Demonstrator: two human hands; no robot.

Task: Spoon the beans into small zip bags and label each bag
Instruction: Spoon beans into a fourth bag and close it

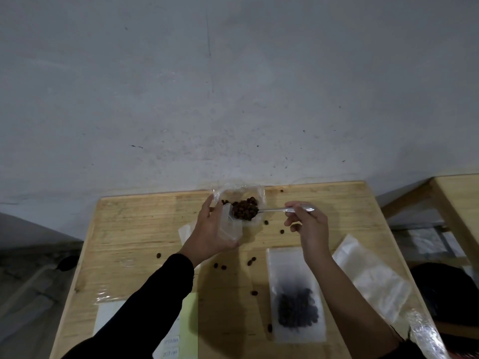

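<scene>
My left hand [211, 234] grips a small clear zip bag [231, 224] and holds its mouth open above the table. My right hand [307, 224] pinches the handle of a metal spoon [274, 210] heaped with brown beans [245, 211]; the spoon's bowl sits right at the bag's mouth. Behind the spoon, at the table's far edge, a larger clear bag of beans [246, 196] lies open. A filled zip bag with dark beans [296, 296] lies flat near my right forearm.
Loose beans [223, 266] are scattered over the wooden table [134, 229]. Empty zip bags [373, 275] lie at the right, and label sheets [168, 332] at the front left. A grey wall stands behind; a second wooden table [456, 198] is at the right.
</scene>
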